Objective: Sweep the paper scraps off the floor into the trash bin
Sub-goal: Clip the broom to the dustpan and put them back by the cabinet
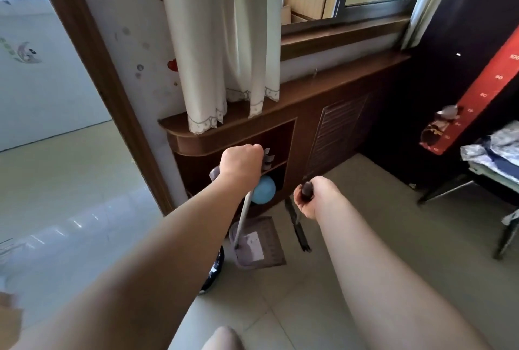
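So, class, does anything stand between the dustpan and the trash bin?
Nothing visible does. The dustpan, held by the left hand, is right beside the trash bin. The right hand holds the broom on the dustpan's far side. The left forearm hides most of the bin, so its opening cannot be checked.

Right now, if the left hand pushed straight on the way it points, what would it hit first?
The left hand would probably meet the brown wooden cabinet's open shelf first; depth unclear.

Grey dustpan point(266, 247) on a long pole — tilted, over the floor point(317, 288); dark broom point(299, 230) slanted just beside it.
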Demonstrator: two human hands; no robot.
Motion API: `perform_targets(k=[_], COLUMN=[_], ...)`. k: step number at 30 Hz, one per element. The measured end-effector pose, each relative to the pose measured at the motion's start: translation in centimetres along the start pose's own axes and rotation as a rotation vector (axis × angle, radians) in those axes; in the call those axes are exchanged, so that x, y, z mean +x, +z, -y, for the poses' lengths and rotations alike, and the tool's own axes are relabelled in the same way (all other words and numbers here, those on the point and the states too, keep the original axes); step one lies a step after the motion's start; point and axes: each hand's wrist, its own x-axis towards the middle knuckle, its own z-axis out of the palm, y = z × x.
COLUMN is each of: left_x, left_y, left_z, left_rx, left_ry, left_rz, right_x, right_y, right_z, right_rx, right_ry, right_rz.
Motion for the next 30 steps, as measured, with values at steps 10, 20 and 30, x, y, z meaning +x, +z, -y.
perform_targets(k=[10,20,30], left_x=[8.9,16.0,19.9], left_y=[5.2,10.2,13.8], left_z=[4.4,7.4,7.1], left_rx=[-0.014,0.05,0.102], left_ry=[0.165,0.507,0.646], left_rz=[0.153,0.286,0.306], right_x=[7.8,13.6,16.7], right_y=[6.3,11.8,15.2], right_z=[3.1,4.8,6.2], right_rx=[0.091,0.244,0.381], right_ry=[0.044,0.039,0.064], right_rz=[-0.084,-0.164,-0.111])
